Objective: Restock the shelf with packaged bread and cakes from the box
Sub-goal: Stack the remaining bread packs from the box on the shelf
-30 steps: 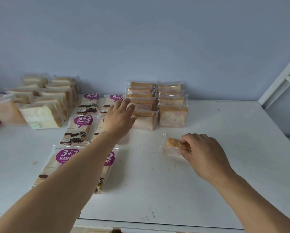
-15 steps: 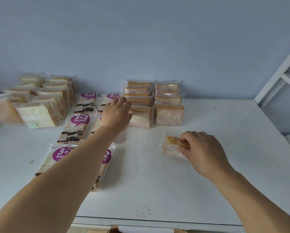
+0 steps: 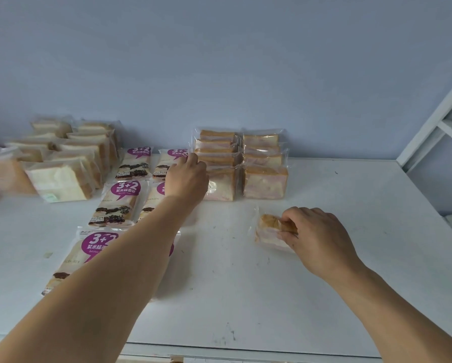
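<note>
On the white shelf [image 3: 324, 297], my right hand [image 3: 321, 239] holds a wrapped cake [image 3: 270, 233] lying alone on the board, fingers curled over its right end, near side of the two rows of the same pink-and-tan cakes [image 3: 242, 166] that stand against the far wall [image 3: 219, 61]. The cake sits a little nearer than the right-hand row and apart from it; I judge it is on its way to the front of that row and has yet to be pushed home. My left hand [image 3: 187, 178] reaches far across the shelf to the left side of the left-hand cake row, fingers bent at the packs there; whether it grips one, squares the row or only touches it, I cannot tell, since the back of the hand hides the fingertips.

To the left lie the purple-labelled "3+2" bread packs [image 3: 120, 203], flat in two columns running from far to near, my left forearm crossing the nearest ones. Further left, pale sliced-bread packs [image 3: 62, 176] stand in crowded rows toward the wall. At the far right, a white frame [image 3: 429, 134] marks the shelf's end.

By my reckoning the restock is well under way: three kinds of goods are already ranked on the left and middle. The right part of the board carries no stock. The box is out of view, so I cannot say how much remains in it.
</note>
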